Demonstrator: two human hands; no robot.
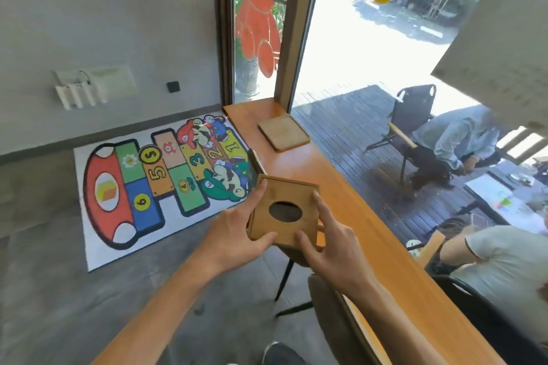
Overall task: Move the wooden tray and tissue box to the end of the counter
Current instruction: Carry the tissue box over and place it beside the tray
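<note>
A square wooden tissue box [292, 195] with an oval opening in its top is held between both my hands, partly past the counter's near edge. My left hand [237, 231] grips its left side, with the thumb on the front corner. My right hand [329, 237] grips its right side and front. A flat square wooden tray [283, 133] lies on the long wooden counter [350, 204] near its far end, by the window post. No tissue shows in the opening.
The counter runs along a large window. A chair [335, 314] with dark legs stands below my right arm. A colourful hopscotch mat [160, 181] covers the grey floor at left. Outside, people sit on a dark deck with chairs.
</note>
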